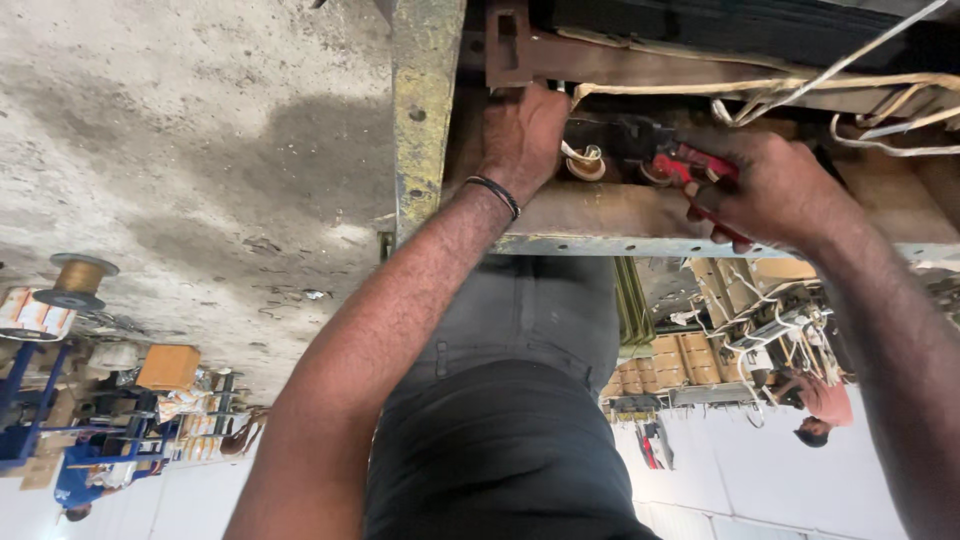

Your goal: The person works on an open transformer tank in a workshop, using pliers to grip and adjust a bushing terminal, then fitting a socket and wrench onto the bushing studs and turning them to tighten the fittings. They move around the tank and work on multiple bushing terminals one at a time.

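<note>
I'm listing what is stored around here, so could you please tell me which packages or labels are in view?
Cardboard boxes: tan, stacked in rows, behind the right arm.
Brown box: plain, on the blue rack at far left.
Wire spool: copper-coloured, dark flanges, far left.
Labelled reel: white and orange, beside it.
No screens or signs.

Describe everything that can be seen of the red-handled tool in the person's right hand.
The red-handled tool is only partly visible: red handles with dark patches stick out of the right hand, whose fingers wrap around them. Its dark metal head points left, toward a small cream-coloured winding on the rusty metal frame. The tool lies roughly level. Whether its tip touches anything cannot be seen. The left hand rests apart from it, beside the winding.
</note>
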